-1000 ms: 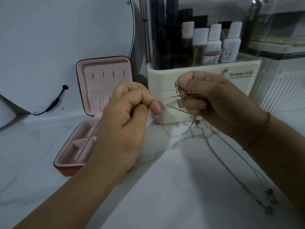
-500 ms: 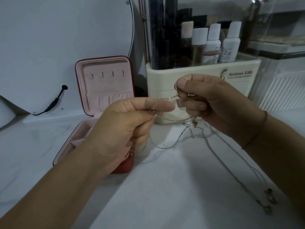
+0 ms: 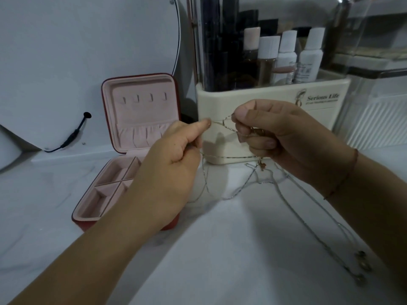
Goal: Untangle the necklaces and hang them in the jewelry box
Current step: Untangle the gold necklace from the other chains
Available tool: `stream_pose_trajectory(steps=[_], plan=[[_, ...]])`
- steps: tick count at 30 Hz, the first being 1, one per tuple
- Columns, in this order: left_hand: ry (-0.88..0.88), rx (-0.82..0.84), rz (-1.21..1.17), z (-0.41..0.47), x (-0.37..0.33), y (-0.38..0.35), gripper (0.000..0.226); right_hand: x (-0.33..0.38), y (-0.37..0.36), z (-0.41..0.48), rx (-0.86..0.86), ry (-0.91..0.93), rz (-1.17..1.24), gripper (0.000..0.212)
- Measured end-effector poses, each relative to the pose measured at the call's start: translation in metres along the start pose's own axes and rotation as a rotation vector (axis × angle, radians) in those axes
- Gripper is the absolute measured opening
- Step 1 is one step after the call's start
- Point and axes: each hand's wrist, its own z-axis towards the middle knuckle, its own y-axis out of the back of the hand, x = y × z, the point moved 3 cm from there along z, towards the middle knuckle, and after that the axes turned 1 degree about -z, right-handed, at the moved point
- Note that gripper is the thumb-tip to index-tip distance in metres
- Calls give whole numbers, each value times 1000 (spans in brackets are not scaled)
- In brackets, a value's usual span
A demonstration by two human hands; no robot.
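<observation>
Table [image 3: 220, 249]: white, faintly marbled.
Jewelry box [image 3: 141, 111]: open on the table at left; red outside, pink lining; lid upright, base partly hidden behind a forearm.
Hooks [image 3: 144, 97]: row of four in the upper lid, above a gathered pocket.
Compartments [image 3: 110, 190]: divided pink trays in the base.
Organizer [image 3: 264, 100]: cream base printed "Serious Life", clear case above; standing right of the box.
Bottles [image 3: 286, 53]: white-capped, upright inside the organizer, beside dark tubes.
Mirror [image 3: 88, 51]: round, at back left; black cable [image 3: 72, 135] plugged in near the lower edge.
Left hand [image 3: 171, 164]: raised above the table, in front of the box base; pinching a thin silver strand at the fingertips, other fingers curled into the palm.
Right hand [image 3: 284, 137]: raised in front of the organizer; thumb and curled fingers clamped on a bunch of chain; something gold-coloured among the fingers, too small to identify.
Necklaces [image 3: 226, 158]: thin chains, tangled; short crossing strands taut between the two hands, one loop sagging beneath, the rest trailing onto the table toward the lower right; outside the box.
Charm [image 3: 262, 166]: small, hanging just below the right hand.
Pendants [image 3: 361, 267]: small rounded cluster at the chain ends, lying on the table at lower right.
Cord [image 3: 343, 177]: thin, reddish, around the right wrist.
</observation>
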Motion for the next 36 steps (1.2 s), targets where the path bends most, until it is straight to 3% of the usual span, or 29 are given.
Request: stream_pose_trajectory(steps=[8,13,20,27,36], plan=[[7,1,-336,-3,-6,-3,57,-2,-4,-2,15,-36,47,11],[12,8,-414,-3,-5,-5,56,-2,-4,-1,16,-36,48,13],[120,-78,-210,-1,1,-1,25,2,-1,-1,8,23,76,10],[223,65,-412,1,2,-3,37,4,1,-2,-12,71,50,13],[203,32,-267,1,6,-2,18,7,0,-3,46,110,56,14]])
